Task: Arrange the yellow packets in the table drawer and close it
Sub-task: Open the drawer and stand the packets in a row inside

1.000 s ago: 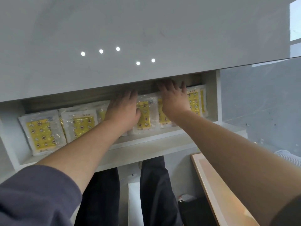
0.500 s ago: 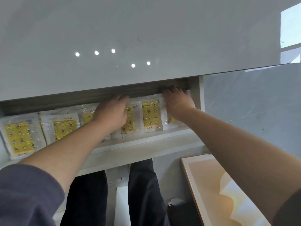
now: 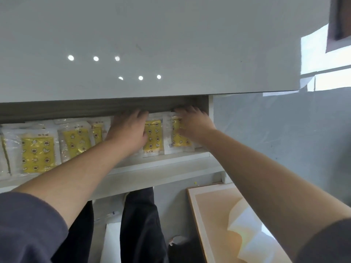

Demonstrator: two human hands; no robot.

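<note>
— Where are the hands now?

— Both are flat inside the open drawer (image 3: 163, 164), at its right end. The left hand (image 3: 129, 131) lies palm-down with fingers spread over one packet; the right hand (image 3: 191, 124) presses on the rightmost packet (image 3: 178, 137), against the drawer's right wall. Neither is clamped on anything — open palms, apart, with one uncovered packet (image 3: 153, 137) showing between them.

— And what has changed?

— A second ago the right hand rested near the middle of the row, with two packets visible beyond it to the right. Now it has slid over to that end and covers them, while the left hand has followed rightward. The view has also shifted, so more of the left packets (image 3: 38, 150) shows.

— What does that mean for the job?

— The yellow packets lie side by side, slightly overlapping, beneath the overhanging tabletop (image 3: 152, 44). The row looks nearly settled; I'd judge this the last squaring-up of the right end. The drawer is not yet shut, and both hands must come out first.
</note>
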